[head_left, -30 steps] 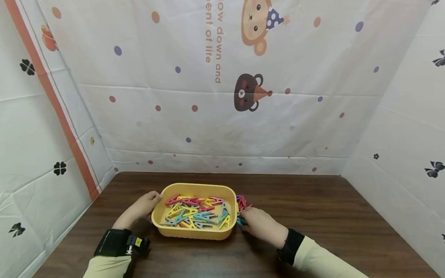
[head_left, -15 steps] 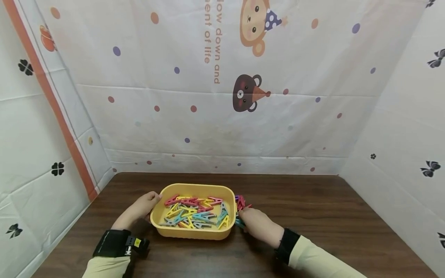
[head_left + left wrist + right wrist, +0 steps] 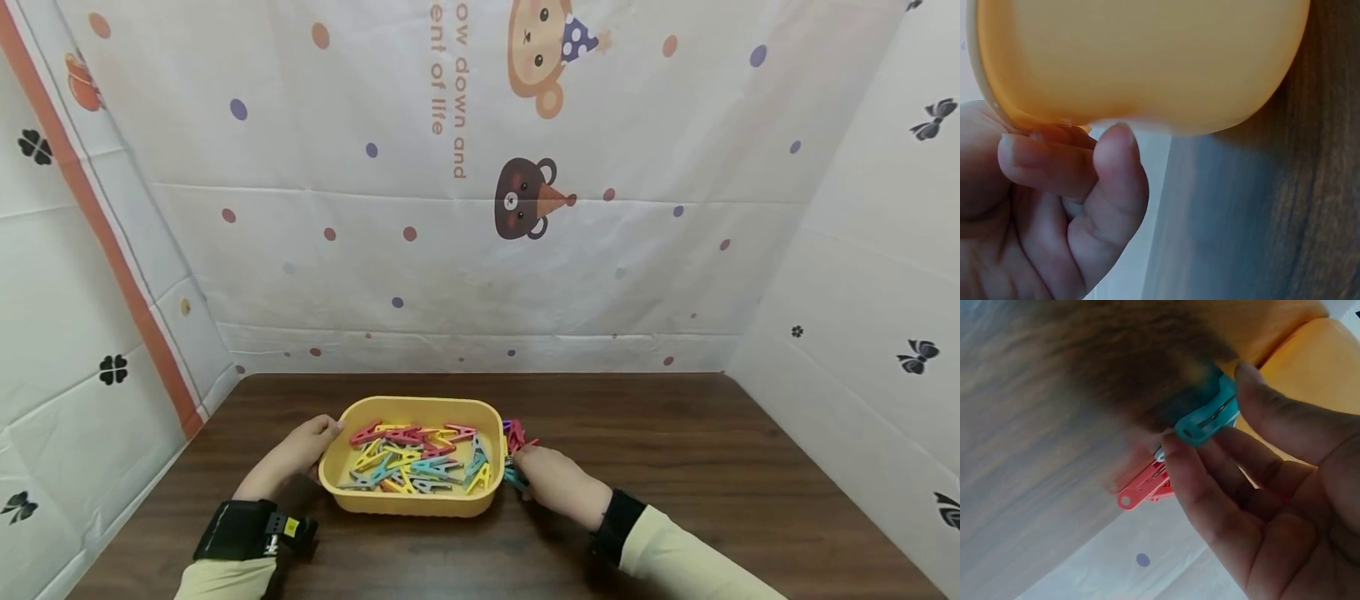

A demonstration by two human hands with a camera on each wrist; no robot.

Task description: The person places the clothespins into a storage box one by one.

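A yellow plastic basket (image 3: 412,503) stands on the table with several clothespins (image 3: 420,461) in red, yellow, teal and grey lying loose inside. At its left end my left hand (image 3: 302,450) grips the rim; the left wrist view shows curled fingers (image 3: 1116,162) against the wall. Just outside the right end, my right hand (image 3: 558,482) pinches a teal clothespin (image 3: 1209,415) between thumb and fingers. Red clothespins (image 3: 1142,484) sit right beside those fingertips, with a bit of purple (image 3: 507,425) behind. Whether these are clipped to the basket or lie on the table, I cannot tell.
The brown wooden table (image 3: 660,433) reaches back to a white patterned sheet (image 3: 330,275) hung behind it. More sheeting (image 3: 847,333) closes the right side. A dark band with a small camera (image 3: 288,529) sits on the left wrist.
Both hands keep their places at the basket's ends. The whole scene shifts slightly left in the head view, as the head camera turns a little.
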